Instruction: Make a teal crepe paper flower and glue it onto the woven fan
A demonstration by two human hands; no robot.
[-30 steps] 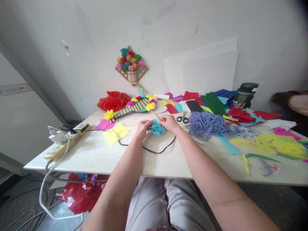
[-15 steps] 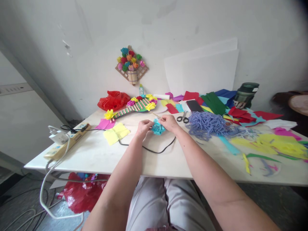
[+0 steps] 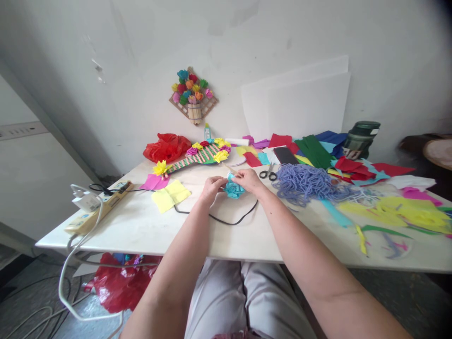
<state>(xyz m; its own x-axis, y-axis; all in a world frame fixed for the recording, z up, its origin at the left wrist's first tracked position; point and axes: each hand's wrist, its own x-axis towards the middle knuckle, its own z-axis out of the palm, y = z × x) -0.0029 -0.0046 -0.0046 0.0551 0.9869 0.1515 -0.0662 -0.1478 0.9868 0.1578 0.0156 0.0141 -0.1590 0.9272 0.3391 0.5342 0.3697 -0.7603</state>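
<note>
A blue crepe-paper flower, ruffled and with a pale base pointing toward the wall, is held between my two hands over the middle of the table. My left hand pinches its left edge, fingers closed. From the upper right, my right hand is closed at the flower's base; its fingertips are partly hidden. A thin tan stick shows just beyond my right fingertips, and I cannot tell whether they touch it. Behind my hands lies a green guitar-shaped craft with striped strips and paper flowers.
Scissors, purple yarn and a phone lie to the right, with coloured paper and a dark bottle farther along. Yellow paper and a power strip are left. A black cord loops beneath my forearms.
The blue flower has shifted slightly right and turned a little, so its petals show differently. Both hands keep their closed grip, with the left fingers moved slightly right.
</note>
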